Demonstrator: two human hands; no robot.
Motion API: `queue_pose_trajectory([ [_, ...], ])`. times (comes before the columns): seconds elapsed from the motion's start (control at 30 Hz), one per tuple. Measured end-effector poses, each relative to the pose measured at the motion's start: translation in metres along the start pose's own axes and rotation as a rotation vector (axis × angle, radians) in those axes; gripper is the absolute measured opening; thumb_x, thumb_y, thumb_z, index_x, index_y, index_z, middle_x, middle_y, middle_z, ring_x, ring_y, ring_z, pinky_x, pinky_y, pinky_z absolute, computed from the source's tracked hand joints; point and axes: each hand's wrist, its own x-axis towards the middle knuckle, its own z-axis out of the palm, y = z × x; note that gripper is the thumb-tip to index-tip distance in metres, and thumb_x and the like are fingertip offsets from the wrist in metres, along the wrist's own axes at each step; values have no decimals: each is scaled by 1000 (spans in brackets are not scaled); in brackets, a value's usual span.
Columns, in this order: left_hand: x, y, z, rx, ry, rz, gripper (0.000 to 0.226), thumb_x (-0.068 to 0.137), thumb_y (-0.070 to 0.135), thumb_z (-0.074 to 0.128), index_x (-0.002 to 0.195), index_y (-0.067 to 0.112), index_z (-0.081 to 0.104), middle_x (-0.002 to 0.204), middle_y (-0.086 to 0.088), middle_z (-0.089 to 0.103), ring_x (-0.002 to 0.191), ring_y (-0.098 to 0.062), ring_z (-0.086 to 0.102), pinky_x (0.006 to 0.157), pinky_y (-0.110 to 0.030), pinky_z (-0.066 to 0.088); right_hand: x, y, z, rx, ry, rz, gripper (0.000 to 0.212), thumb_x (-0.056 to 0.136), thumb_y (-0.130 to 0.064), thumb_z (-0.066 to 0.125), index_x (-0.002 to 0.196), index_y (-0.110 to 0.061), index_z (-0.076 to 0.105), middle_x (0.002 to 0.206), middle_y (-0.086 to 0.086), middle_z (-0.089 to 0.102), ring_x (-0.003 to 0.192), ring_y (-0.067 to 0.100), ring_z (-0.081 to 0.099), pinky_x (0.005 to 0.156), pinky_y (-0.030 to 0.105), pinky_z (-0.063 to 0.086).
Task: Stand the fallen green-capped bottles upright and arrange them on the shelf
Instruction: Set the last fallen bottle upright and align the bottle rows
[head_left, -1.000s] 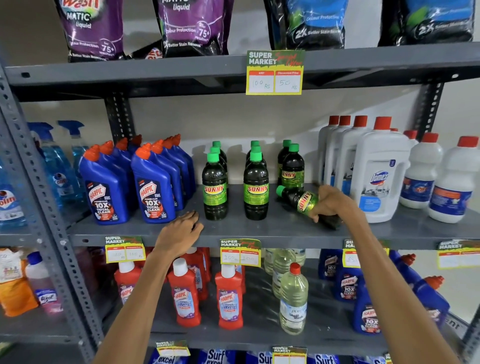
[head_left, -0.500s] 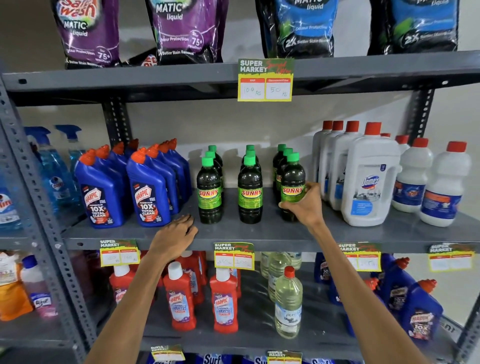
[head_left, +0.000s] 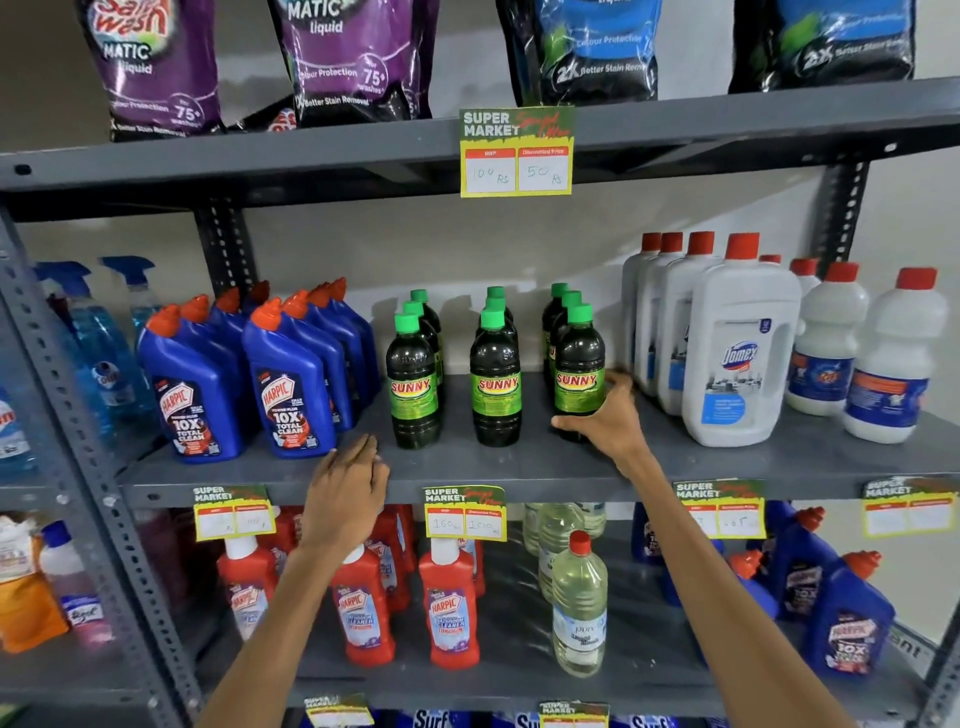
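While the right hand (head_left: 605, 421) clasps the front right bottle (head_left: 577, 371) low on its label and the left hand (head_left: 347, 491) rests flat at seven o'clock on the shelf (head_left: 519, 462), the full, smooth, top-heavy bottle wants a mid-body grip.

You face a tall grey metal rack (head_left: 31, 332) with holes in its posts. Behind it is a plain pale wall (head_left: 467, 244). The light is soft.

Even bright light; soft shadows on back wall; edges warped, slight blur.
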Motion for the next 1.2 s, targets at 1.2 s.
queue_pose_trajectory([
  [1.2,66,126,44,-826,-212,-221,67,65,13,89,125,6,59,123,-10,68,111,-21,65,103,-38,48,-1,7,-31,-43,-222,-55,86,58,-31,92,129,-13,46,119,3,65,110,16,59,91,26,44],
])
